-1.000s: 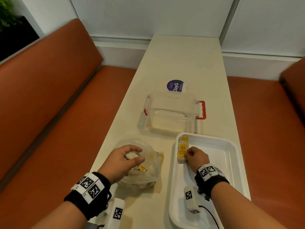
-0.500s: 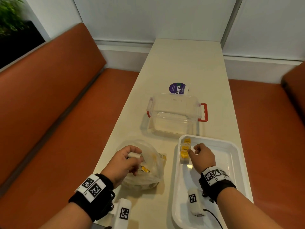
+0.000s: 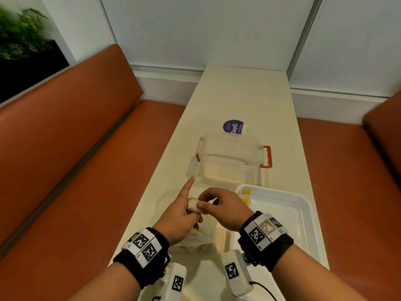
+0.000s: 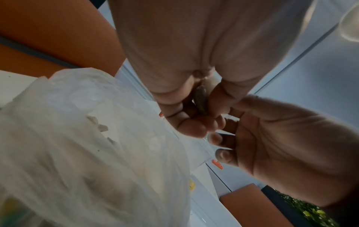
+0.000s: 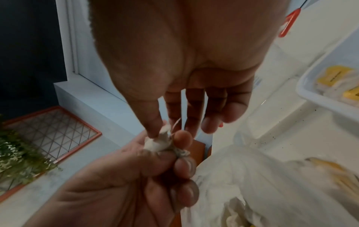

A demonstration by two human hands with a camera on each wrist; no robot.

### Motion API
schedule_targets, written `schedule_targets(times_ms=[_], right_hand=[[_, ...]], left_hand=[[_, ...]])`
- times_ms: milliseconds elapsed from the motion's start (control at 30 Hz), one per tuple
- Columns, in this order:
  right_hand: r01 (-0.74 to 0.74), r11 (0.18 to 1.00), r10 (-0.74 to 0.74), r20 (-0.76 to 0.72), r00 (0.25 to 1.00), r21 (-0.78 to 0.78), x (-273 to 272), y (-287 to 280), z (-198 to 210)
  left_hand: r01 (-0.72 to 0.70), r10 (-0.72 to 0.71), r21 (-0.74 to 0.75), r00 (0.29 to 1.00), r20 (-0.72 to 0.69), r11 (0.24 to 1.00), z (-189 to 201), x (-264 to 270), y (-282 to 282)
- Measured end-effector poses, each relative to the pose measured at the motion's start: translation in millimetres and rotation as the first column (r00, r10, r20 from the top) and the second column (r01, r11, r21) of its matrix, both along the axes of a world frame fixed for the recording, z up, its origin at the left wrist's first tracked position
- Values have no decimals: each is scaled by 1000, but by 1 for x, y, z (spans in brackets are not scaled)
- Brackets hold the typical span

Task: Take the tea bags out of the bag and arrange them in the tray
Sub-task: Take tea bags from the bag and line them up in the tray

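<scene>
A small white tea bag sits between the two hands above the plastic bag, off the counter. The left hand has its lower fingers curled around the tea bag, grasping it, while its index finger points straight out toward the far end of the counter. The right hand meets it from the right, its thumb and forefinger pinching the top of the same tea bag; the right wrist view shows a thin string at that pinch. The plastic bag lies crumpled on the counter under the hands, with yellow tags faintly visible through it. Just to its right stands the white tray, with tea bags with yellow tags lined along its left wall. Beyond the tray is a clear box with red latches, and behind that a purple-labelled packet. Orange benches flank the counter.
</scene>
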State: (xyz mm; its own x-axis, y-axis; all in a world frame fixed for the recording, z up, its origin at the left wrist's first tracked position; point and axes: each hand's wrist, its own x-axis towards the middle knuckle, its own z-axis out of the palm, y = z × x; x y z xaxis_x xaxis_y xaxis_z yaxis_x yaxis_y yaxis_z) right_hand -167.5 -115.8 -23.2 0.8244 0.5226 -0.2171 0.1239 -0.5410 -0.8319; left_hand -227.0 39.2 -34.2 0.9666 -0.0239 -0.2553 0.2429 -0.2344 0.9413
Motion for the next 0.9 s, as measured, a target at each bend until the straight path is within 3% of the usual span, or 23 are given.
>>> schedule_targets(times_ms=[233,533,767,900], right_hand=[[-23,999,19,101,995,37,3,-8,20],[-77,995,91,286,954,-61,9,-16,36],[1,999,-9,199,980,41,6,-29,25],[73,992,-87,135,987,101,14,-44,18]], left_hand=[[29,-31,-64,999,-28,998,-5,0,0],[47,-59,129,994,96,991,8,11,-2],[58,-58,3,994,89,998,14,16,-10],[51,-55,128,998,31,991,6,21,-5]])
